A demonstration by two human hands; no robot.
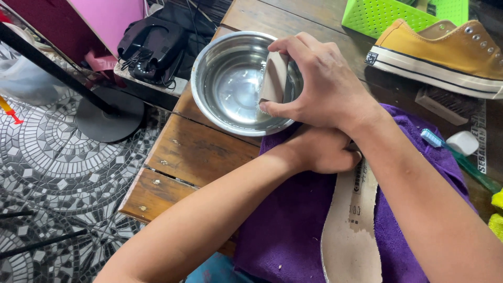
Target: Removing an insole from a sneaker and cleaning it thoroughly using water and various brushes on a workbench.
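Note:
My right hand (325, 86) reaches over a steel bowl (209, 57) holding shallow water and grips a beige block-shaped brush (274, 78), whose lower end dips into the bowl. My left hand (319, 152) lies under my right wrist, closed on the top end of a pale shoe insole (351, 230). The insole rests on a purple towel (288, 225) spread over the wooden table (194, 152). My left fingers are partly hidden by my right forearm.
A mustard-yellow sneaker (445, 50) and a green perforated basket (387, 13) stand at the back right. A wooden brush (445, 105), a blue toothbrush (456, 157) and a white block (462, 142) lie right of the towel. A black stand base (110, 112) is on the mosaic floor to the left.

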